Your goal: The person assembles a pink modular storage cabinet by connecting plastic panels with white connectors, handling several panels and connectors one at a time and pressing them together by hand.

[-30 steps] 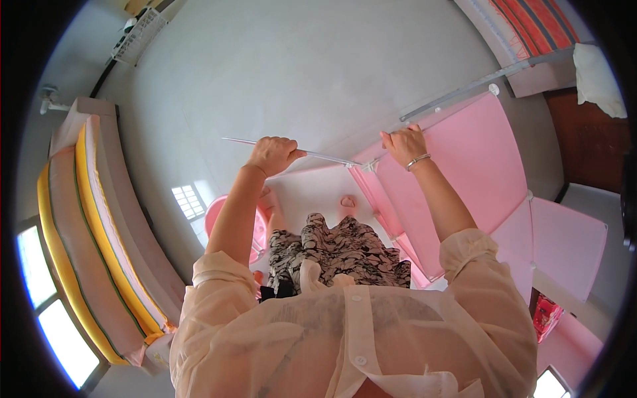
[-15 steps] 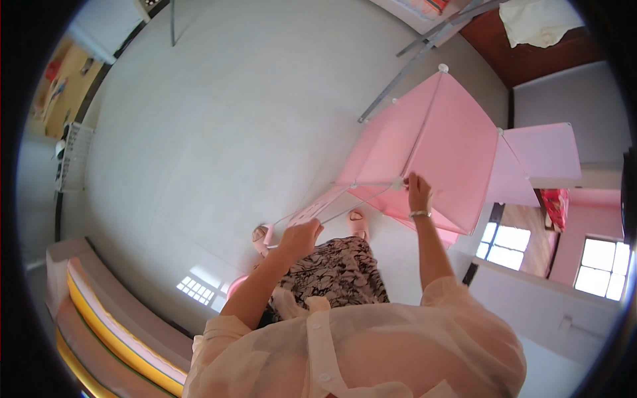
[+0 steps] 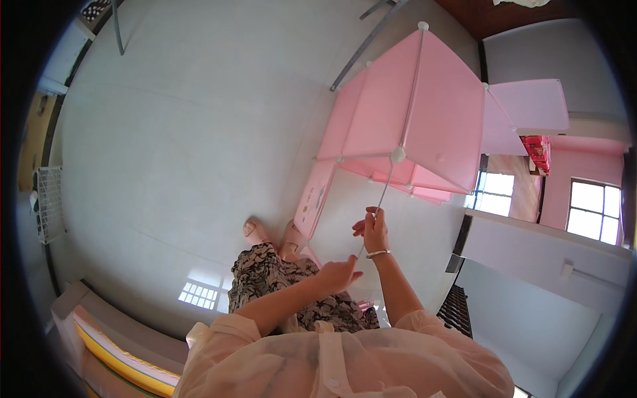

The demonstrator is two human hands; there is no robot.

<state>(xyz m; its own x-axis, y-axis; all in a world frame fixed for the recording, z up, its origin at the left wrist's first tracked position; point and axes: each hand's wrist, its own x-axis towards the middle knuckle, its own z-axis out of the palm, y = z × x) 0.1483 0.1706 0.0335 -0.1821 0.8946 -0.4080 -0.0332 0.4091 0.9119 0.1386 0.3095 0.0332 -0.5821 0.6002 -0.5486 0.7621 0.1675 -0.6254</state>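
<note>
While the right hand (image 3: 376,233) pinched the thin rod (image 3: 383,196) between thumb and fingertip, its other fingers loosely curled, the left hand (image 3: 337,277) was just below, half curled near the rod's lower part; whether it gripped there could not be told. The rod slanted down from the white connector (image 3: 398,154) at the near corner of the pink panel cabinet (image 3: 443,119), its upper end seemingly seated in that joint. A hard pull or a sideways twist could, by my judgement, have dragged the rod out of the connector, or strained the joint until the panels meeting there worked loose. A rod swung free might also have knocked the patterned panel (image 3: 313,202) beside the pink slippers (image 3: 257,237). Half a second earlier, the right hand had been up at the connector, with the left farther off to the left; now the right was lower, clear of the joint, and the hands were close together.
</note>
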